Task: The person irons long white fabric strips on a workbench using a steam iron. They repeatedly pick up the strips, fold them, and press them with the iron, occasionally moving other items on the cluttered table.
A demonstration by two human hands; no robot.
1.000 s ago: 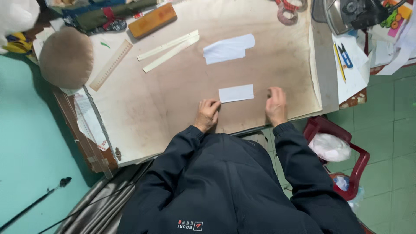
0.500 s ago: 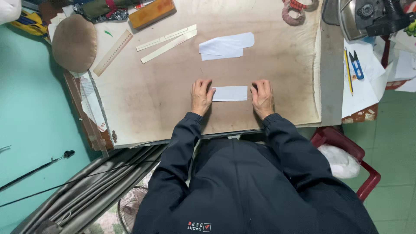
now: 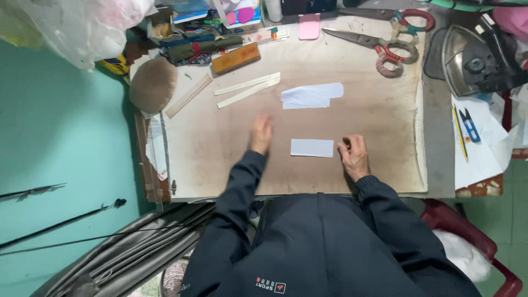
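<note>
Even, soft light; shadows are faint. The left hand (image 3: 262, 133) is motion-blurred, the right hand (image 3: 355, 155) sharp. Edges bend slightly.

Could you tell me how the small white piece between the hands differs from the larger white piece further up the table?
The small white rectangle has four straight edges; the larger white piece is irregular, rounded at its right end. The small white rectangle looks like a single flat layer, while the larger white piece seems to be two overlapping layers. The rectangle lies between the left hand and right hand; the larger piece lies beyond both. Both are white, flat on the brown table.
</note>
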